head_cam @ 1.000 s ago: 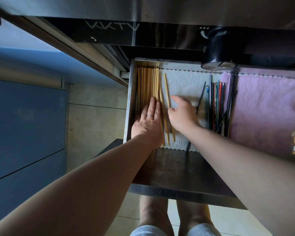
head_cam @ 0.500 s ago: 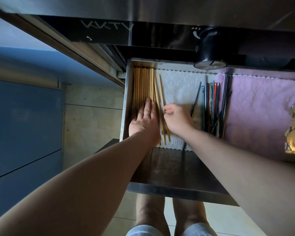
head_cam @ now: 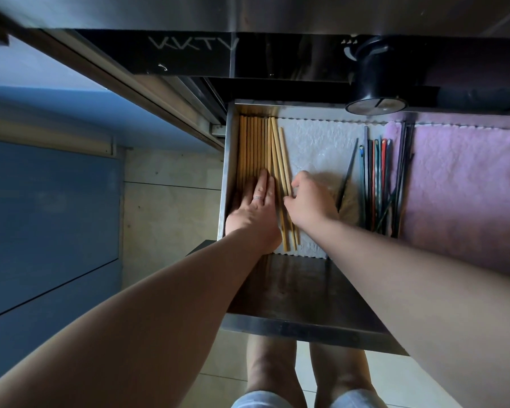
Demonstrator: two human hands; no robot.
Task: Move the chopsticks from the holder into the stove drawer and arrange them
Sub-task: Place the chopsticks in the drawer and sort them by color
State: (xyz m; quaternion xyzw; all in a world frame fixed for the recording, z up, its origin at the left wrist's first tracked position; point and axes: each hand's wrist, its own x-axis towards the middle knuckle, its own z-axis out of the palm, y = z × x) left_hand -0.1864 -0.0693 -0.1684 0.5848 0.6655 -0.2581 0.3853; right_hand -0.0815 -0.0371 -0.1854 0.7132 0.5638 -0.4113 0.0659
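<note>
While left hand (head_cam: 255,209) lies flat, open, pinning bamboo chopsticks (head_cam: 255,148) at drawer (head_cam: 229,160) left wall, right hand (head_cam: 308,203) pinches skewed strays (head_cam: 284,160). Judgement: slide strays left, square near ends.

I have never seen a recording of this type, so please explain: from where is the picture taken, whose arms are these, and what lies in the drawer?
There is no machine here. A person wears a camera on the head, looking down, so the two bare arms are their own, and their legs show below. The open steel drawer sits under a stove front with a black knob. The left hand lies flat on a neat row of bamboo chopsticks by the drawer's left wall. The right hand touches two or three loose bamboo chopsticks that lie slightly slanted beside the row; I cannot tell whether it grips them. Further right lie coloured chopsticks, partly on a white liner, then a pink cloth.
</note>
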